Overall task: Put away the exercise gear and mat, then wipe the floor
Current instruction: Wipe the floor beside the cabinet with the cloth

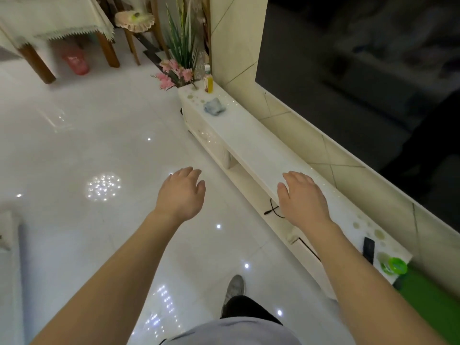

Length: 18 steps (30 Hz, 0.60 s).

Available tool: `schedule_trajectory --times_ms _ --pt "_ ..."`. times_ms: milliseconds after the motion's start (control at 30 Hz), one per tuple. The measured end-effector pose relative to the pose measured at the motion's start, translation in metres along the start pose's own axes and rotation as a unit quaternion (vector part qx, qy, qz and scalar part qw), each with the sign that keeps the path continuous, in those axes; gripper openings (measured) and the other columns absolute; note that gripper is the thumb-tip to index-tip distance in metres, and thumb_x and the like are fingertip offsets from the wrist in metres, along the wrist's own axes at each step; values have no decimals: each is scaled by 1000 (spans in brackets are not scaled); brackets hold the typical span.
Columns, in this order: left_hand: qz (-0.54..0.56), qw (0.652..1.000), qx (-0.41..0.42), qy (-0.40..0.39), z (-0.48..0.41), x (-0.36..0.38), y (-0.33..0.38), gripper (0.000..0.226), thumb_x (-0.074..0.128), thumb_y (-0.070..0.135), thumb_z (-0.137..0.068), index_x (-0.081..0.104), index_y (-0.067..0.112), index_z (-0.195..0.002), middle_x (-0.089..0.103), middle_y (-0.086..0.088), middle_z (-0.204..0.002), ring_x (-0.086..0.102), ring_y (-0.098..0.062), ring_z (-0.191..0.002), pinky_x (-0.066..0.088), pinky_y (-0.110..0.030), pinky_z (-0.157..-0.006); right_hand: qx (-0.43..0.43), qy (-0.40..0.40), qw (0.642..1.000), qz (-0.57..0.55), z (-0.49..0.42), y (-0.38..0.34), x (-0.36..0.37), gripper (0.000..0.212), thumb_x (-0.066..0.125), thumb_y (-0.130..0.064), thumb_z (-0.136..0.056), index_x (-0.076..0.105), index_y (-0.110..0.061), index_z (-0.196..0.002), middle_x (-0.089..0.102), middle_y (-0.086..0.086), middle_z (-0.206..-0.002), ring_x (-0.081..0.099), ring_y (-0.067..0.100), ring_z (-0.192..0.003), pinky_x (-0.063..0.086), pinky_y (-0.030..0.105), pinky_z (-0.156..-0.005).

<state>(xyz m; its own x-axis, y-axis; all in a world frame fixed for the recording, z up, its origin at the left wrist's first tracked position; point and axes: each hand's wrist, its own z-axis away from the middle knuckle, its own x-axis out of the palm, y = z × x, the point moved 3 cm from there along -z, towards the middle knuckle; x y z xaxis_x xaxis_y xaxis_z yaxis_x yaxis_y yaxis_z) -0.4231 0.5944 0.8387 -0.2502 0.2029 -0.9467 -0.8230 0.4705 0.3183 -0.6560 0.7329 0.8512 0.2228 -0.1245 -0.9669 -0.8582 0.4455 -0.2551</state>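
Both the left hand (pixel 180 192) and right hand (pixel 302 197) hover empty, fingers relaxed, well short of the blue cloth (pixel 214 107).

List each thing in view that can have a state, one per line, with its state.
Left hand: open, empty, over the floor.
Right hand: open, empty, over the stand.
Cloth: crumpled, lying on the stand.
Bottle: upright, capped, at the stand's far end.
TV: off, screen dark.
Remote: flat on the stand.
Mat: beside the stand's near end; rolled or not, cannot tell.
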Motion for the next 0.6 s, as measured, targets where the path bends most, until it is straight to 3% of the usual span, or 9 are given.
schedule_trajectory --times_ms 167,600 --pt "1 1000 -30 -2 -76 -10 -14 46 36 31 -103 45 13 -145 45 -7 -150 37 -27 -139 27 -38 -115 -18 -26 1000 1 -95 -10 -1 47 31 -31 -103 45 -9 -141 47 7 -145 38 23 -134 27 34 -111" --pt "28 999 -33 -4 -254 -41 -93 47 36 31 -103 43 14 -146 44 -5 -151 38 -26 -139 30 -38 -114 -2 -40 999 -7 -276 -85 20 46 31 -31 -103 47 -9 -139 50 7 -141 43 24 -129 32 35 -108"
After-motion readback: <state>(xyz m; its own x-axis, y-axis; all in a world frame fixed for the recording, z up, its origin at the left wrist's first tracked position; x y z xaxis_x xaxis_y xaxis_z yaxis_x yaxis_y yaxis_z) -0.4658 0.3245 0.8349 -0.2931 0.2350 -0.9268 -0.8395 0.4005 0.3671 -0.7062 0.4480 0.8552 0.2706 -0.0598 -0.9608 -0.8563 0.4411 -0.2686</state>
